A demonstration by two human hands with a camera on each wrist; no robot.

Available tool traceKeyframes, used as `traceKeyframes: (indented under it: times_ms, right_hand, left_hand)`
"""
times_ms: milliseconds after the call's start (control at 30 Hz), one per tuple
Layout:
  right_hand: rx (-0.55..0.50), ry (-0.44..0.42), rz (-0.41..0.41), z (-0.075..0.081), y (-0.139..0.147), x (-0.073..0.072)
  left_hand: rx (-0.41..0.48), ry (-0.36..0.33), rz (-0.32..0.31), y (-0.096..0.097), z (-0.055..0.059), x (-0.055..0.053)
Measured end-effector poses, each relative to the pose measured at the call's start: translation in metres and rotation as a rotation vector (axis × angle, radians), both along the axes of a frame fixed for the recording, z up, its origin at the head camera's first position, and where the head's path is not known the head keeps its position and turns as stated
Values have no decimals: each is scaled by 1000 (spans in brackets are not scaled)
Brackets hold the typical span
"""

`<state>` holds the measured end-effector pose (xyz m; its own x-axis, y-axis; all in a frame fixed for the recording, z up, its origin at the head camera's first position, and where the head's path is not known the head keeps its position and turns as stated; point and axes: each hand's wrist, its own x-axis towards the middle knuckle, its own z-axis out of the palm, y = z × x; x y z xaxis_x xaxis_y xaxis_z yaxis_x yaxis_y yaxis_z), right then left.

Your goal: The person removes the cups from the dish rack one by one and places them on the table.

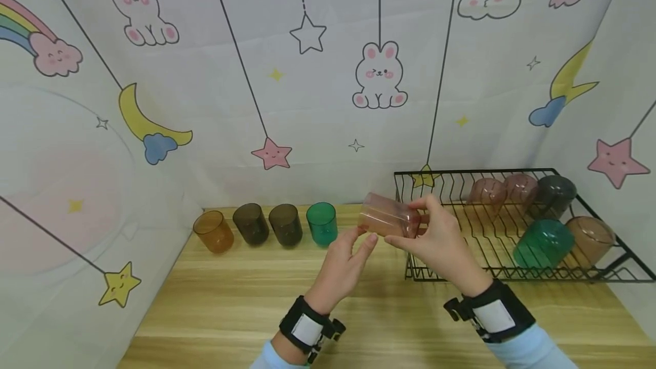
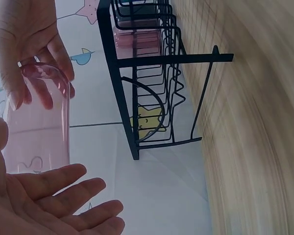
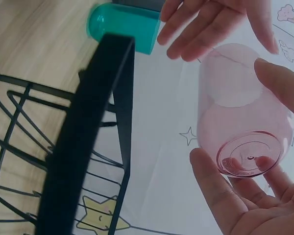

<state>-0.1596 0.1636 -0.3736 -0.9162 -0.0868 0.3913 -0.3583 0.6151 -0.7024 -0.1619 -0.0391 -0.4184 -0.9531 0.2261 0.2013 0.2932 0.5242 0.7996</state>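
A clear pink cup (image 1: 385,215) is tilted almost onto its side above the table, its mouth toward the left. My right hand (image 1: 439,240) grips it around the base end, thumb on one side and fingers on the other; the round base (image 3: 251,152) faces the right wrist view. By the mouth end is my left hand (image 1: 339,269), its fingers (image 2: 71,198) spread and fairly straight close to the rim. Left of the hands, a green cup (image 1: 322,224), two dark brown cups (image 1: 286,225) and an amber cup (image 1: 213,232) stand in a row.
A black wire rack (image 1: 461,275) stands on the wooden table (image 1: 230,312) at the right. It holds several upside-down cups: two pinkish cups (image 1: 487,195), a grey cup (image 1: 556,192), a green cup (image 1: 543,244) and a tan cup (image 1: 590,239). A printed curtain (image 1: 328,101) hangs behind.
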Motion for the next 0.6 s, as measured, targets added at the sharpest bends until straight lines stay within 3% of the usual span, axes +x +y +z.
traceKeyframes:
  times_ms: [233, 600]
  right_hand:
    - [-19, 2, -11, -4, -4, 3]
    - [-29, -164, 72, -13, -5, 3]
  left_hand:
    - [19, 10, -8, 1, 4, 1]
    - [-20, 63, 10, 0, 4, 3]
